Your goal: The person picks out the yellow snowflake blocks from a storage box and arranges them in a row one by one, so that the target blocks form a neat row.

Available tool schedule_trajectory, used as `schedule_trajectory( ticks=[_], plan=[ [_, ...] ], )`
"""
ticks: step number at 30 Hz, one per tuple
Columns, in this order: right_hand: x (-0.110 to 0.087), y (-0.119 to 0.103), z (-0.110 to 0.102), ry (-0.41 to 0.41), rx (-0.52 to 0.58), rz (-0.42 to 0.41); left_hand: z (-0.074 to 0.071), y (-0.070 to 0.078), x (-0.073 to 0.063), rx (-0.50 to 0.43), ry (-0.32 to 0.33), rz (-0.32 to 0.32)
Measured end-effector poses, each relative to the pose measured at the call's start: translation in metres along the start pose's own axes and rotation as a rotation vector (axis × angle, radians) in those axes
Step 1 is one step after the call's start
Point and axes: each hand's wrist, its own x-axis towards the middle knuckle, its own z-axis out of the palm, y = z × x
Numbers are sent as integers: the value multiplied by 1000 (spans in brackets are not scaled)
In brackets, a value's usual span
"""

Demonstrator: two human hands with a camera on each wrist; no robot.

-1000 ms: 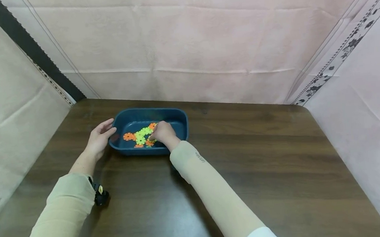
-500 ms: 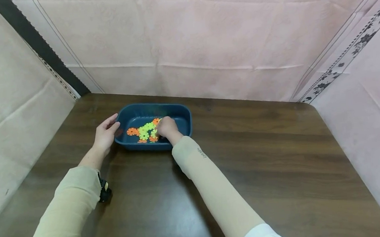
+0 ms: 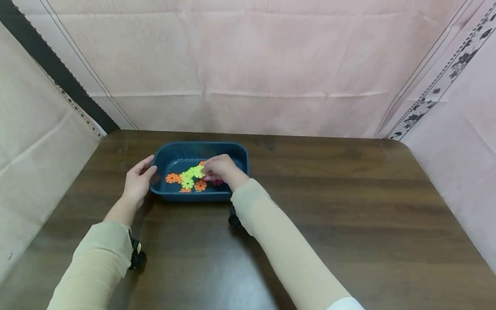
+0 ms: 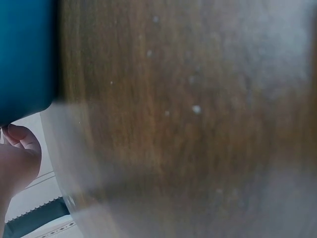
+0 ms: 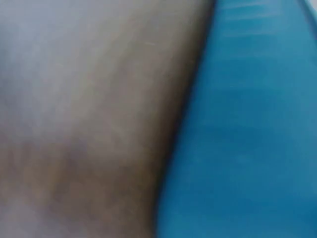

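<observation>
A blue plastic bin [image 3: 182, 197] stands on the wooden table, several flower-shaped plastic pieces [image 3: 187, 178] in its middle. They are orange and yellow-green, and a pink piece [image 3: 217, 182] shows under the right hand. My left hand [image 3: 136, 183] holds the bin's left end, thumb and fingers at the rim. In the left wrist view that left hand [image 4: 20, 153] is by the bin's corner, fingers bent. My right hand [image 3: 223, 170] is inside the bin from the right, its fingertips at the yellow-green pieces; I cannot tell whether it pinches one. The right wrist view has only the bin's outer wall [image 5: 242, 139] and blurred table.
The brown wooden table [image 3: 341, 215] stretches to the right and in front of the bin. Pale cloth [image 3: 242, 56] hangs behind the table and at both sides. A black wrist camera [image 3: 136, 254] sits on the left wrist, another [image 3: 234, 218] under the right.
My right hand has lifted and shifted a little right within the bin, its fingers now pointing left, and the pink piece has come into view. The left hand stays at the rim.
</observation>
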Motion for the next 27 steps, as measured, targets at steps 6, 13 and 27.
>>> schedule_trajectory(
  ticks=[6, 13, 27],
  plan=[
    [-12, -24, -25, -68, 127, -29, 0, -1, 0, 13, -7, 1],
    [-23, -45, -75, -56, 229, -36, -1, 2, 1, 33, -9, -1],
    [-36, -19, -167, -45, 172, -14, 1, 5, 0, 83, -14, -14]
  ],
)
